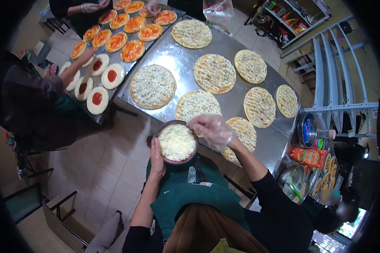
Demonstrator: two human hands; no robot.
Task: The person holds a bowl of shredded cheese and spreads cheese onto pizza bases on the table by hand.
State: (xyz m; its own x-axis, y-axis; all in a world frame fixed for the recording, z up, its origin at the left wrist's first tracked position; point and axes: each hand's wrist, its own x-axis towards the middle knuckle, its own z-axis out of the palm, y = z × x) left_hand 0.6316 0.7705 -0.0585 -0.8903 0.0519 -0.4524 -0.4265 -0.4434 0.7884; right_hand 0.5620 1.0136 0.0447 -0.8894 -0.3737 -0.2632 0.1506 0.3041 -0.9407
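My left hand (157,160) is bare and grips the left side of a round bowl (195,157) in front of my apron. White grated cheese (177,142) fills the bowl nearly to its rim. Over the bowl's upper right edge, my right hand (214,128) wears a clear plastic glove. Its fingers are bent and drawn together, and what they hold, if anything, is hidden. Just beyond that hand lies a pizza (197,104) topped with white shreds, its near edge covered by the glove. Another topped pizza (244,137) lies right of the wrist, partly behind my arm.
The metal table (162,52) carries several more topped pizzas (215,73). On the left, a co-worker's arm (78,65) reaches over dough rounds with red sauce (97,99). Sauced pizzas (116,42) stand behind. A metal bowl (288,175) and an orange packet (305,156) are at right.
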